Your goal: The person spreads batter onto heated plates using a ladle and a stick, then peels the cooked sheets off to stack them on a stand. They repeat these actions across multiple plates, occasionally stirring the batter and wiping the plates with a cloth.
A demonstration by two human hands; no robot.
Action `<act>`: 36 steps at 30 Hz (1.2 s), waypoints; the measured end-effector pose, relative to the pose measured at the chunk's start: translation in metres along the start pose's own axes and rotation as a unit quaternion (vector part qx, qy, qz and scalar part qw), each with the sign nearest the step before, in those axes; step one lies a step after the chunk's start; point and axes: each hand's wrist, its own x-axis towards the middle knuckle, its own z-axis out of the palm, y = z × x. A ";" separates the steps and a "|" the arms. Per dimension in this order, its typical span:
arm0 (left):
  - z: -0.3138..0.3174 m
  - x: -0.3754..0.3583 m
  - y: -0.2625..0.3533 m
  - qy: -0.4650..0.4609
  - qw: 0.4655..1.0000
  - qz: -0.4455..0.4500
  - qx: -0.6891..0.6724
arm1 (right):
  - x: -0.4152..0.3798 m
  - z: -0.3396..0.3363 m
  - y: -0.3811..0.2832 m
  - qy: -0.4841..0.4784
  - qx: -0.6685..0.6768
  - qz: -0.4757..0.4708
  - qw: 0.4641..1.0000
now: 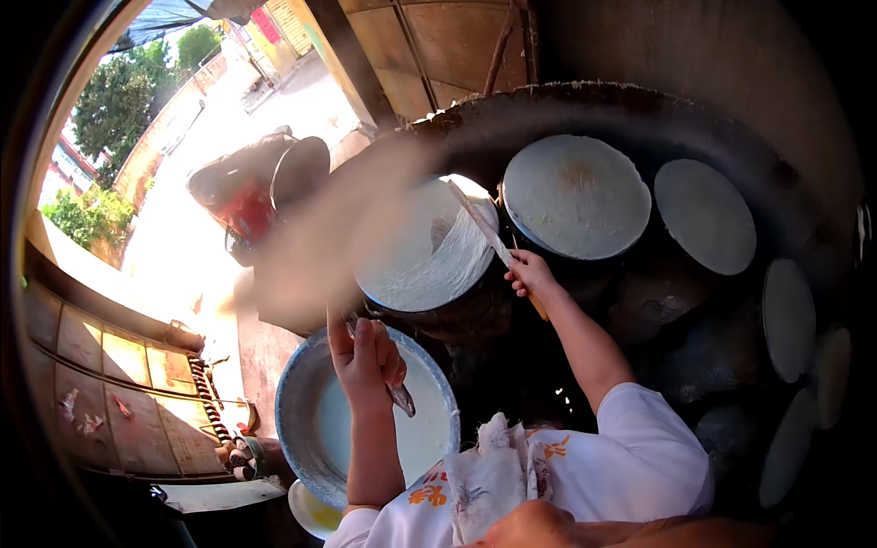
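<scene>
My right hand (530, 276) is closed around a flat wooden spreader (480, 222). The spreader's blade lies across a round griddle (457, 248) coated with white batter, smeared unevenly, with a greyish bare patch near the middle. Over a large basin of white batter (416, 429), my left hand (367, 361) grips a metal utensil (400, 398). One finger points upward, and only the utensil's end shows below the fist; its other end is hidden. To the right of the spread batter sits another griddle (577, 196) with a full white round and a brownish centre.
More pale rounds (703, 216) curve along the right side, inside a dark raised rim (585, 96). A small bowl (315, 511) with yellow liquid stands below the basin (294, 402). A red-and-dark object (247, 210) stands at upper left. A pale blur covers part of the view.
</scene>
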 end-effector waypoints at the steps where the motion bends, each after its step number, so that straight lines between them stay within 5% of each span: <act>1: 0.003 0.002 -0.004 -0.013 1.000 -0.005 0.012 | -0.013 0.001 0.010 -0.027 -0.042 -0.023 0.998; 3: 0.015 0.024 -0.024 -0.054 0.998 0.013 0.002 | -0.066 -0.002 0.027 -0.138 -0.120 0.020 0.983; 5: 0.031 0.034 -0.029 -0.055 0.998 0.000 0.019 | -0.087 -0.023 0.022 -0.091 -0.074 0.064 0.991; 8: 0.053 0.038 -0.039 0.008 0.998 -0.046 0.037 | -0.026 -0.036 -0.006 -0.007 -0.157 -0.046 0.987; 9: 0.060 0.040 -0.041 0.012 0.998 -0.050 0.039 | -0.003 -0.028 -0.019 0.027 -0.223 -0.088 0.970; 11: 0.071 0.050 -0.049 0.002 0.998 -0.050 0.038 | 0.078 -0.019 0.004 0.158 -0.384 -0.394 0.820; 12: 0.069 0.052 -0.054 -0.011 0.998 -0.056 0.038 | 0.082 -0.006 -0.013 0.158 -0.399 -0.318 0.846; 13: 0.069 0.058 -0.058 -0.022 0.997 -0.061 0.036 | 0.096 0.002 -0.014 0.187 -0.501 -0.283 0.796; 19: 0.055 0.083 -0.069 -0.037 0.985 -0.082 0.147 | 0.017 -0.022 -0.014 0.160 -0.457 -0.239 0.842; 23: 0.082 0.125 -0.107 -0.016 0.978 -0.206 0.024 | 0.053 0.029 -0.006 0.072 -0.540 -0.272 0.793; 27: 0.037 0.133 -0.085 -0.064 0.910 -0.301 -0.277 | 0.015 -0.035 -0.010 0.174 -0.530 -0.258 0.789; 31: 0.032 0.136 -0.093 0.038 0.907 -0.303 -0.292 | -0.005 -0.008 0.017 0.090 -0.492 -0.297 0.814; 33: 0.016 0.141 -0.103 0.029 0.820 -0.375 -0.432 | 0.011 -0.005 -0.003 0.061 -0.479 -0.344 0.805; 35: 0.007 0.136 -0.097 0.029 0.749 -0.432 -0.501 | 0.041 -0.021 -0.011 0.134 -0.474 -0.374 0.786; 36: 0.004 0.132 -0.096 0.025 0.745 -0.436 -0.504 | 0.037 -0.021 -0.019 0.091 -0.493 -0.331 0.800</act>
